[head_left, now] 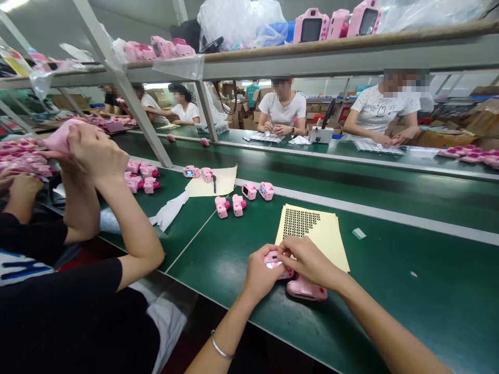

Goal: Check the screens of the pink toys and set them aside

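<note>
The left hand (262, 272)'s grip curls around a pink toy camera (274, 264), screen lit, low over the green bench (405, 311). The right hand (314, 259)'s grip is nearly pinched together at the camera's top — whether it holds anything, I cannot tell. A second pink camera (306, 290) lies just beside; a yellow sheet (333, 241) of black squares lies beyond.
</note>
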Demonstrator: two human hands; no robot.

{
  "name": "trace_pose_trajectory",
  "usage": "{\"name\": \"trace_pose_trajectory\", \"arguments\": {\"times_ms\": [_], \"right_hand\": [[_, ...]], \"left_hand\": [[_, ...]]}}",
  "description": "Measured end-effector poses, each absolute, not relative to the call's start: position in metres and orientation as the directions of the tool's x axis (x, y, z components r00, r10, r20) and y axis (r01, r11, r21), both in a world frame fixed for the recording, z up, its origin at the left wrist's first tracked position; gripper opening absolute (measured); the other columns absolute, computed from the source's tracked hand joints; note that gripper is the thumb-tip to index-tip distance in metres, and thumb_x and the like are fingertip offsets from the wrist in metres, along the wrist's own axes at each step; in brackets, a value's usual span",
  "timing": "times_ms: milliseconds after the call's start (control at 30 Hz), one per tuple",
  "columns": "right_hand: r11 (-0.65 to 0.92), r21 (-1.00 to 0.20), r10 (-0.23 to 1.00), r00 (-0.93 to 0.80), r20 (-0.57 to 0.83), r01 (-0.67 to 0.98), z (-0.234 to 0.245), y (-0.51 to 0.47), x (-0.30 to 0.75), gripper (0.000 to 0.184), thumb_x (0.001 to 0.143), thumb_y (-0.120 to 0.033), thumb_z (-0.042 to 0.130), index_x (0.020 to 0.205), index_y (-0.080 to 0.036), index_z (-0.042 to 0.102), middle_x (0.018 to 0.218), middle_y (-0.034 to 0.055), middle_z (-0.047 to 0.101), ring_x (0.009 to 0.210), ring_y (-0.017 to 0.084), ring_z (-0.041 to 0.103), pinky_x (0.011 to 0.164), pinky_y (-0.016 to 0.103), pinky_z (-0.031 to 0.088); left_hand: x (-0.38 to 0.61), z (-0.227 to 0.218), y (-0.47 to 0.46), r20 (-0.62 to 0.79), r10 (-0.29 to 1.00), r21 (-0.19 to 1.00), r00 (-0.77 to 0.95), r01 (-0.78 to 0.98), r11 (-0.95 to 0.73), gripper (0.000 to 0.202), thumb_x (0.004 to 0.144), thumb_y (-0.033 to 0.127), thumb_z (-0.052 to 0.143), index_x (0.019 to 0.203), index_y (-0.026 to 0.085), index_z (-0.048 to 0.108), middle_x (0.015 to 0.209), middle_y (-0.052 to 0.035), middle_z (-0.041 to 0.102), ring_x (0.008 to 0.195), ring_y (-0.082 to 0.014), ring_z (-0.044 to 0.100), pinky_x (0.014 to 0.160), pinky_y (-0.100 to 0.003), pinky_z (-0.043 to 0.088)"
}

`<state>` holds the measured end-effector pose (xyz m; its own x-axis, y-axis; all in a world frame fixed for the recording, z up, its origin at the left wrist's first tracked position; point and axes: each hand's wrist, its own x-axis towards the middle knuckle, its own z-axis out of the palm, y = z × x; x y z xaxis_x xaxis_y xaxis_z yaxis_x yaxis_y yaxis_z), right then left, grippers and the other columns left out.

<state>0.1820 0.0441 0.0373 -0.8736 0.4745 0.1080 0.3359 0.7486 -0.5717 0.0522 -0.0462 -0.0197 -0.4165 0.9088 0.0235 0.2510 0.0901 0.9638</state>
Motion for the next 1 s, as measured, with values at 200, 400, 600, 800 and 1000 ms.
{"name": "trace_pose_trajectory", "arguments": {"times_ms": [200, 400, 600, 800, 1000], "right_hand": [[0.852, -0.378, 0.397, -0.918, 0.015, 0.363, 0.044, 0.048, 0.170, 0.016, 0.092, -0.024, 0.050, 0.082, -0.016, 0.059, 0.086, 0.0017, 0.063, 0.076, 0.012, 0.052, 0.069, 0.027, 0.024], [0.878, -0.286, 0.407, -0.913, 0.024, 0.384, 0.045, 0.044, 0.171, 0.022, 0.094, -0.029, 0.048, 0.081, -0.015, 0.058, 0.086, 0.0032, 0.062, 0.073, 0.013, 0.050, 0.067, 0.028, 0.020], [0.863, -0.299, 0.427, -0.904, -0.004, 0.408, 0.049, 0.041, 0.172, 0.020, 0.094, -0.028, 0.049, 0.081, -0.015, 0.058, 0.087, 0.0033, 0.063, 0.073, 0.013, 0.050, 0.065, 0.028, 0.020], [0.796, -0.314, 0.537, -0.843, -0.028, 0.517, 0.051, 0.034, 0.168, 0.014, 0.088, -0.024, 0.053, 0.078, -0.016, 0.060, 0.086, 0.0040, 0.065, 0.079, 0.016, 0.055, 0.065, 0.027, 0.022], [0.606, -0.529, 0.670, -0.740, -0.064, 0.594, 0.042, 0.037, 0.172, 0.020, 0.080, -0.037, 0.069, 0.089, -0.021, 0.059, 0.092, 0.0000, 0.066, 0.081, 0.016, 0.057, 0.063, 0.024, 0.029]], "left_hand": [[0.055, -0.021, -0.047, 0.069, 0.904, 0.950, -0.423, 0.303, 0.069, 0.020, 0.065, 0.020, 0.065, 0.085, 0.014, 0.065, 0.075, 0.0040, 0.062, 0.067, -0.0050, 0.046, 0.062, -0.015, 0.034], [0.057, -0.021, -0.049, 0.061, 0.900, 0.948, -0.432, 0.308, 0.084, 0.023, 0.065, 0.022, 0.065, 0.086, 0.015, 0.066, 0.076, 0.0034, 0.063, 0.069, -0.0063, 0.050, 0.063, -0.015, 0.035], [0.058, -0.017, -0.050, 0.049, 0.896, 0.935, -0.441, 0.335, 0.113, 0.025, 0.064, 0.025, 0.067, 0.087, 0.016, 0.067, 0.078, 0.0019, 0.065, 0.071, -0.0079, 0.052, 0.062, -0.016, 0.035], [0.060, -0.015, -0.051, 0.051, 0.887, 0.900, -0.459, 0.407, 0.159, 0.028, 0.060, 0.025, 0.071, 0.087, 0.019, 0.069, 0.082, 0.0016, 0.067, 0.074, -0.0100, 0.053, 0.064, -0.018, 0.036], [0.060, -0.018, -0.053, 0.134, 0.856, 0.838, -0.499, 0.519, 0.171, 0.032, 0.062, 0.026, 0.071, 0.094, 0.022, 0.071, 0.093, -0.0015, 0.069, 0.086, -0.0149, 0.059, 0.074, -0.022, 0.042]]}}
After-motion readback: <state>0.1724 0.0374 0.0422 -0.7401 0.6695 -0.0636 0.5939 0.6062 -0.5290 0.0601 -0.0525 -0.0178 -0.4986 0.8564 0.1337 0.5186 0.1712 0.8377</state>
